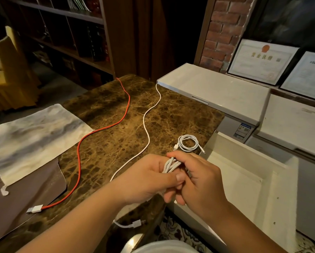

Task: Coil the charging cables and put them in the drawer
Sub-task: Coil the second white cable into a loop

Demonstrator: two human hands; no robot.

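Both hands meet over the brown marbled stone bench (pixel 116 143): left hand (pixel 144 178) and right hand (pixel 198 181) have fingers closed around a half-wound white charging cable (pixel 147 125). A coiled white cable (pixel 188 142) lies just beyond them, a long red cable (pixel 98 130) left of them, the open white drawer (pixel 244 170) to their right.

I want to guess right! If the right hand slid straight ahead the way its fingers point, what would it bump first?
The right hand points left, so it meets the left hand at once; both already grip the white cable. Depth looks shared, not certain.
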